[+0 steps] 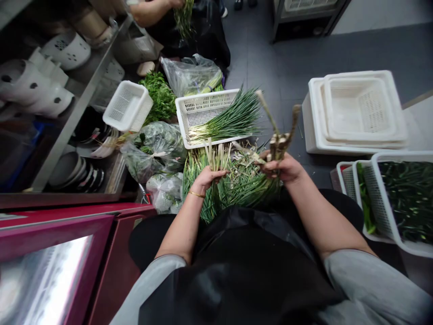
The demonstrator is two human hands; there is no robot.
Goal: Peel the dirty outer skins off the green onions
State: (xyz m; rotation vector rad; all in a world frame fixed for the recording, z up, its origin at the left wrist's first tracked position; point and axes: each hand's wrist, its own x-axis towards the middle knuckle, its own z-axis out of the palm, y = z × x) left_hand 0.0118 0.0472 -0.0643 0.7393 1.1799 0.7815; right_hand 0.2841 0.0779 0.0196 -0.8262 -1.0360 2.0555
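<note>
My left hand (206, 177) is closed around a few spring onions (210, 157), their pale ends pointing up and away from me. My right hand (282, 168) grips a bunch of brownish, withered stalks (279, 141); I cannot make out exactly what kind. Beneath and between both hands lies a heap of loose spring onions (241, 189) mixed with dry, peeled leaves. Just beyond it is a white perforated basket (191, 100), where spring onions (233, 115) lie with their green tops over the right end.
To the left are bagged greens (158, 144), leafy herbs (157, 92) and a small white basket (126, 104). Stacked white baskets (358, 108) and a basket of green peppers (406, 198) stand at right. Another person's arm (149, 11) holds greens at the top.
</note>
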